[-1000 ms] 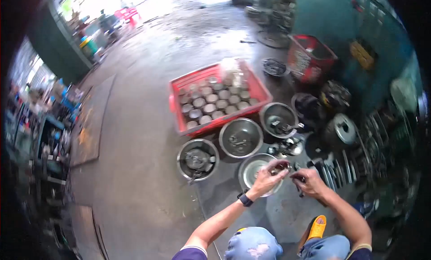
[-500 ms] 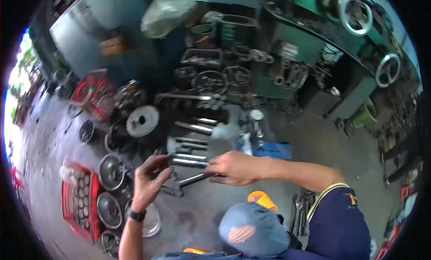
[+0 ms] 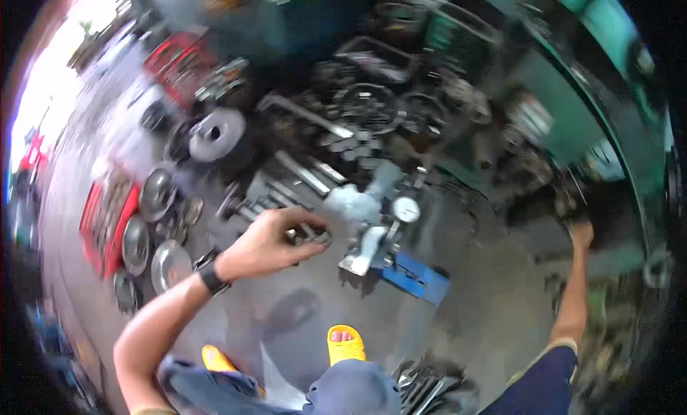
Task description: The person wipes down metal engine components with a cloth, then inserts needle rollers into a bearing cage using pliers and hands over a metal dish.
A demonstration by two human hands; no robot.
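My left hand (image 3: 268, 244), with a dark band on its wrist, is curled above the floor. Its fingers close on a small dark metal part (image 3: 308, 234), too blurred to name more exactly. Beyond it lie several bright metal shafts (image 3: 302, 173) in a row. Far to the right, my right arm is stretched out, and my right hand (image 3: 583, 234) is at a dark shelf among metal pieces (image 3: 567, 202). Motion blur hides those fingers and whatever they touch.
A round dial gauge (image 3: 406, 209) stands near a blue block (image 3: 415, 277) on the floor. Left are a red crate (image 3: 91, 222), metal discs (image 3: 136, 244) and a pale flanged wheel (image 3: 217, 134). Wrenches (image 3: 433, 397) lie by my knee. A green machine frame (image 3: 572, 121) stands right.
My right hand has left the dark rod-like tool by my left hand and swung far right to the shelf. My left hand now shows a small metal part. The camera view has turned.
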